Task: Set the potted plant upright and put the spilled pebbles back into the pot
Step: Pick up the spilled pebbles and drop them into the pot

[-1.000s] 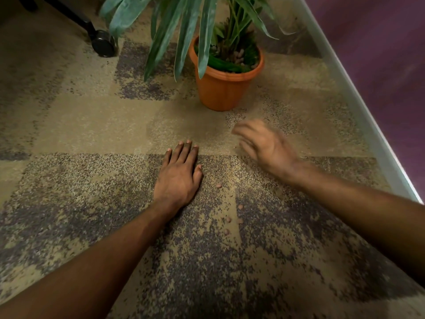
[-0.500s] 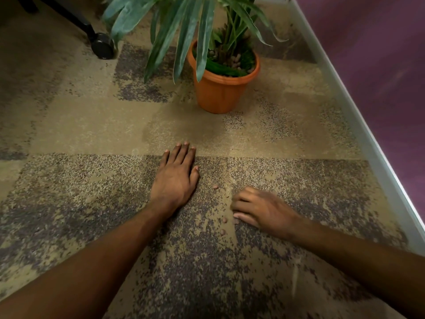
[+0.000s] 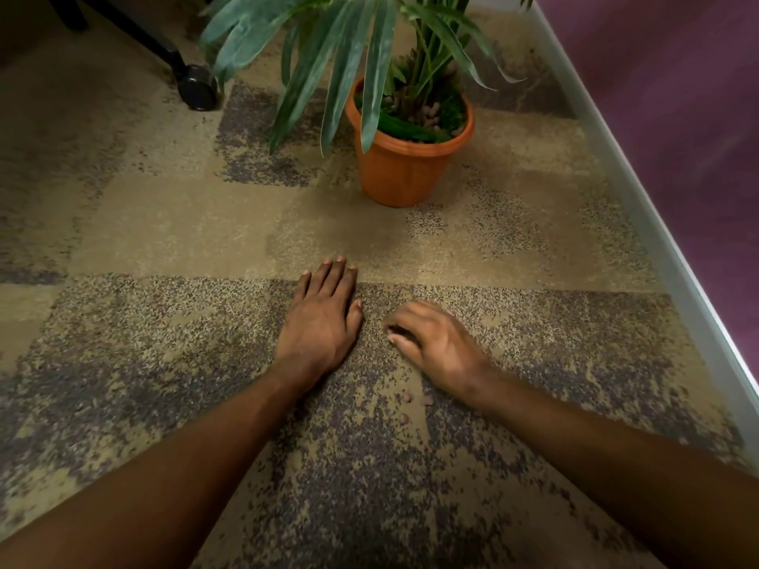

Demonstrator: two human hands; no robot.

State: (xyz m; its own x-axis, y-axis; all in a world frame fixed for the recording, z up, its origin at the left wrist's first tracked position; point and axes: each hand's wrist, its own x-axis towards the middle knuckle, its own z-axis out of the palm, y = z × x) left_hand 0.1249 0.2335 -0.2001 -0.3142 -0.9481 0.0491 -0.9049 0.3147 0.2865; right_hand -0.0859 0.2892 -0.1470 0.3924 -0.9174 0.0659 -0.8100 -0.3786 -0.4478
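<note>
The orange pot (image 3: 404, 174) stands upright on the carpet, its long green leaves (image 3: 328, 71) spreading left, with pinkish pebbles (image 3: 431, 112) and green moss inside. My left hand (image 3: 320, 322) lies flat on the carpet, fingers together, holding nothing. Just to its right is my right hand (image 3: 435, 347), fingers curled down with the tips touching the carpet; whatever is under them is hidden. A few small pinkish pebbles (image 3: 407, 398) lie loose on the carpet below my right wrist.
A black chair leg with a castor wheel (image 3: 199, 88) stands at the back left, close to the leaves. A pale skirting board (image 3: 640, 207) and a purple wall (image 3: 677, 96) run diagonally along the right side.
My right hand came back from near the pot, dropped to the carpet, then slid up and left, covering the spot where a single pebble lay. My left hand stayed flat.
</note>
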